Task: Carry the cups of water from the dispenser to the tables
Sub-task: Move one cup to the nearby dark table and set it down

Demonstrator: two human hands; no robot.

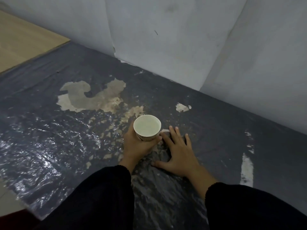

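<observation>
Both arms wear long black sleeves [106, 196] with soft, knit-like cuffs at the wrists; left hand [137, 145] bare; right hand [179, 153] bare.

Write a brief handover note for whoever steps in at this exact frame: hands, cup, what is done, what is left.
Left hand: wrapped around a paper cup, held upright; it appears to hold water.
Right hand: empty, fingers spread, palm down beside the cup, just over or on the dark floor covering.
Surroundings: grey wall ahead, worn pale patches on the floor covering. No dispenser and no table can be identified in view.
Done: one cup is in hand.
Left: carry it to a table without spilling, then fetch any remaining cups.
</observation>
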